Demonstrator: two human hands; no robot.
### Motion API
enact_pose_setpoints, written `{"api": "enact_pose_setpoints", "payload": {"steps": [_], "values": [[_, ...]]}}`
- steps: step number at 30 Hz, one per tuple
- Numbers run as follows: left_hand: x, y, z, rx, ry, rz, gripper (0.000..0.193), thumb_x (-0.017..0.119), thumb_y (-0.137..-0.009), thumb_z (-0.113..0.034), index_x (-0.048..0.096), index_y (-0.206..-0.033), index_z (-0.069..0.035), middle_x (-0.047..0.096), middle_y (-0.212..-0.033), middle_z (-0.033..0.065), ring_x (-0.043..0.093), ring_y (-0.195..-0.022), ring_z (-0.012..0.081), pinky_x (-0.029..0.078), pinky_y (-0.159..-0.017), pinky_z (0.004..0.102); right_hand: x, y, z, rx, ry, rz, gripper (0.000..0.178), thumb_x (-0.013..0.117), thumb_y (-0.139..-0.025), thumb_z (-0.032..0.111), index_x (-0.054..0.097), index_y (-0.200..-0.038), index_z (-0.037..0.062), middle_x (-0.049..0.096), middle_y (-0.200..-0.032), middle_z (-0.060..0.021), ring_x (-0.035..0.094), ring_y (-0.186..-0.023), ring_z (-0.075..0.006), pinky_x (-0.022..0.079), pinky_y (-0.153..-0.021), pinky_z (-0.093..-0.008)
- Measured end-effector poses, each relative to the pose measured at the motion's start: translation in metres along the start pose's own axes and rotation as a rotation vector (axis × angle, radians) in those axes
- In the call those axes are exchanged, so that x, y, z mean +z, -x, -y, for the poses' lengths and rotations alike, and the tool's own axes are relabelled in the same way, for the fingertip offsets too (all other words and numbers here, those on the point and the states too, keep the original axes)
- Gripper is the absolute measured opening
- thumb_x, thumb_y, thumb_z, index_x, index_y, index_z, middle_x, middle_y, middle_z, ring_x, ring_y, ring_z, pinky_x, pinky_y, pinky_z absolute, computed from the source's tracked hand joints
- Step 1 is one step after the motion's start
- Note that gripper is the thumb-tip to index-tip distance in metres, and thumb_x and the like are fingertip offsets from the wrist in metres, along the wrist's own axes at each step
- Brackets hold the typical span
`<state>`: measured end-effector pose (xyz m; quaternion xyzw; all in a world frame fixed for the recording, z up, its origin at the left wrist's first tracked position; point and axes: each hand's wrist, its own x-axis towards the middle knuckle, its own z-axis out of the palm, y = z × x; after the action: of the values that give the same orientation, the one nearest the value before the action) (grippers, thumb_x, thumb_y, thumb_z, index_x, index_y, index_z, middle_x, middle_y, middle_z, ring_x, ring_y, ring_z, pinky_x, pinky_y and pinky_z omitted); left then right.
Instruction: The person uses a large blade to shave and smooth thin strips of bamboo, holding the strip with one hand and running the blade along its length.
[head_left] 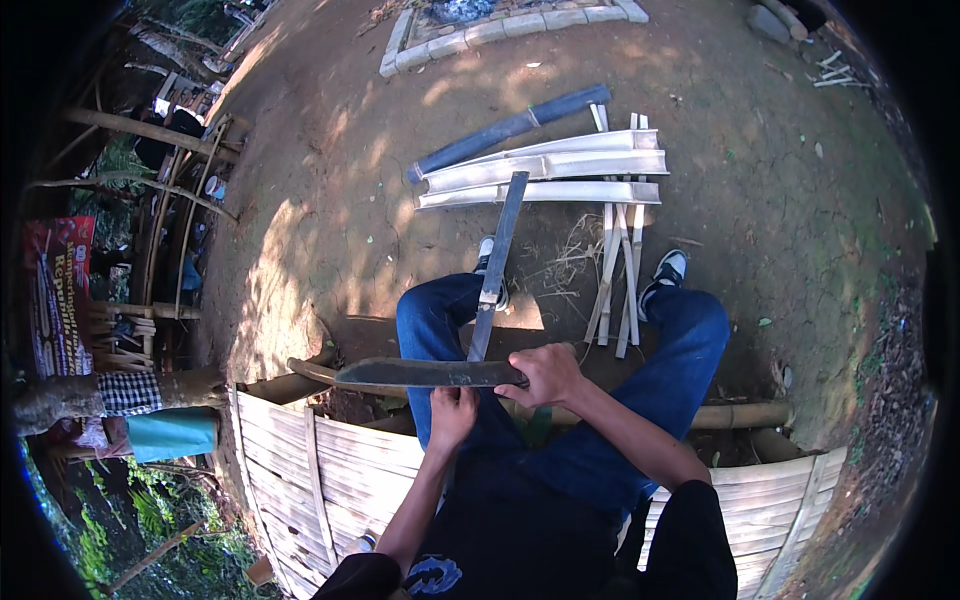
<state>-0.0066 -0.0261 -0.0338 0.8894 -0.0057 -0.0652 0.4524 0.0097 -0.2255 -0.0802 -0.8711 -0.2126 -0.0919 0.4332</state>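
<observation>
My right hand (548, 376) is closed round the handle of a machete (420, 374). Its broad dark blade lies crosswise over my lap, pointing left. Just below the blade, my left hand (453, 415) is a closed fist on the near end of a long bamboo strip (500, 250). From there the dark-skinned strip stretches away past my left knee, its far tip over the split bamboo on the ground. The blade crosses in front of the strip's near end, so whether the edge touches it is hidden.
Pale split bamboo halves (545, 165) and a dark bamboo piece (510, 130) lie on the ground ahead. Thin bamboo sticks (615, 270) rest between my feet. I sit on a slatted bamboo bench (740, 520). A stone-edged fire pit (485, 35) is farther off; a bamboo rail structure (165, 220) stands left.
</observation>
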Motion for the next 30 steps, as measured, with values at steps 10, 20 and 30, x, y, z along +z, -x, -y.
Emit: {"api": "enact_pose_setpoints", "payload": {"steps": [10, 20, 30], "values": [[-0.006, -0.007, -0.018, -0.027, -0.111, -0.009, 0.041, 0.048, -0.101, -0.028, 0.056, -0.072, 0.001, 0.053, -0.052, 0.0102, 0.056, -0.049, 0.0226, 0.041, -0.050, 0.0387, 0.000, -0.006, -0.017, -0.070, 0.061, -0.151, 0.049, 0.073, -0.071, 0.052, 0.055, -0.068, 0.0070, 0.058, -0.056, -0.0052, 0.062, -0.050, -0.0242, 0.046, -0.044, -0.0356], [-0.041, 0.006, -0.024, -0.416, 0.389, 0.100, 0.044, 0.048, -0.103, -0.030, 0.051, -0.068, -0.003, 0.043, -0.052, -0.0024, 0.039, -0.048, 0.0039, 0.029, -0.044, 0.0263, -0.026, -0.009, -0.088, 0.559, 0.173, -0.266, 0.040, 0.065, -0.085, 0.048, 0.069, -0.081, 0.0083, 0.063, -0.063, -0.0124, 0.064, -0.062, -0.0326, 0.052, -0.062, -0.0447], [-0.019, -0.010, -0.021, -0.204, 0.067, 0.083, 0.042, 0.051, -0.101, -0.029, 0.053, -0.071, 0.000, 0.049, -0.052, 0.0039, 0.047, -0.049, 0.0100, 0.038, -0.047, 0.0307, -0.019, 0.001, -0.030, 0.058, -0.001, -0.220, 0.044, 0.073, -0.077, 0.046, 0.055, -0.066, 0.0075, 0.056, -0.055, -0.0060, 0.060, -0.050, -0.0261, 0.047, -0.046, -0.0362]]}}
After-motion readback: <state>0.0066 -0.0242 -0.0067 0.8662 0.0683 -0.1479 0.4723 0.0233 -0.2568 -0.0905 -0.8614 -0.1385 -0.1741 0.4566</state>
